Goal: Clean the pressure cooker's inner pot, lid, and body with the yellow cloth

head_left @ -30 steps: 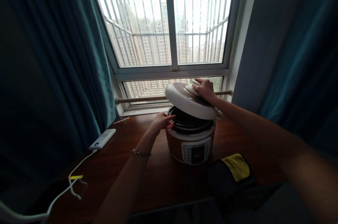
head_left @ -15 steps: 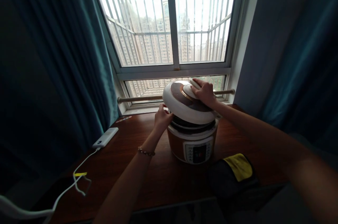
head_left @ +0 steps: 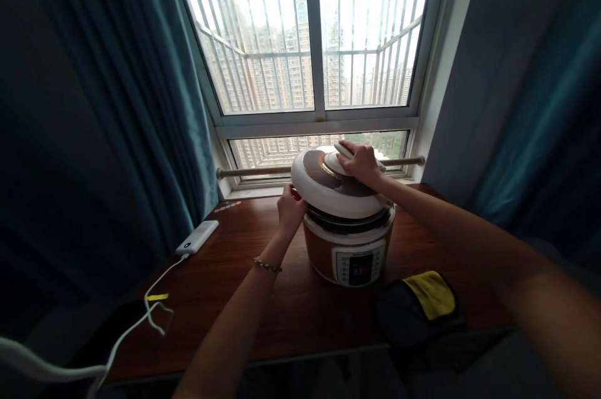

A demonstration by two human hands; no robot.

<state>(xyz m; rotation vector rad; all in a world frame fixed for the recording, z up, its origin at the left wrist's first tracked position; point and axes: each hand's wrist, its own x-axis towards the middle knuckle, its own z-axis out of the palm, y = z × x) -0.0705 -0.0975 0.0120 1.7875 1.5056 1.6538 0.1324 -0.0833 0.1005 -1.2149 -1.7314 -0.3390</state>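
An electric pressure cooker (head_left: 323, 255), brown and white with a dark control panel, stands on the wooden table. Its white and brown lid (head_left: 314, 189) sits tilted over the body, and a dark gap shows along the front. My right hand (head_left: 360, 165) is closed round the lid's white handle (head_left: 344, 150). At the cooker's left side, my left hand (head_left: 290, 206) has its fingers curled close to the lid's edge; what they pinch is hidden.
To the right of the cooker's front lies a dark cloth with a yellow patch (head_left: 432, 295). A white power bank (head_left: 198, 237) with a white cable (head_left: 162, 278) rests on the left of the table (head_left: 244, 317). Behind stand a barred window (head_left: 267, 73) and a rail (head_left: 258, 171).
The lid has come down slightly, narrowing the gap above the cooker's body. Both hands keep their places on it and beside it. The whole view has shifted a little.
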